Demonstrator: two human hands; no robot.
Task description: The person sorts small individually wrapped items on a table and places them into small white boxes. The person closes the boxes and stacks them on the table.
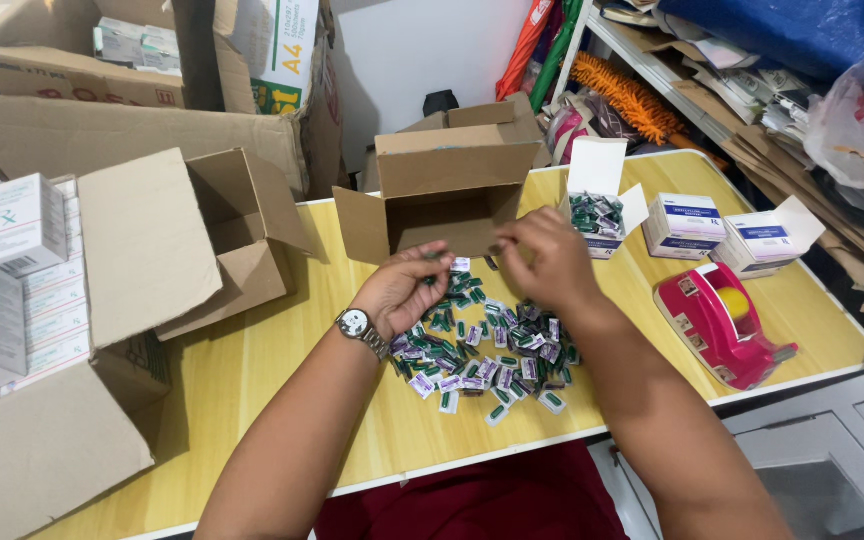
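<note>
A heap of several small green and white sachets (482,350) lies on the yellow table (272,370). My left hand (404,288), with a wristwatch (357,324) on its wrist, hovers over the heap's far left side with fingers pinched around small sachets. Over the heap's far right side, my right hand (542,258) has its fingers curled on a few sachets too. The two hands nearly meet in front of an open brown carton (442,190).
A small white box (597,205) full of the same sachets stands open at the right, beside a shut white box (683,225) and an open one (767,240). A pink tape dispenser (717,322) sits near the right edge. Large cartons (122,260) with stacked white boxes fill the left.
</note>
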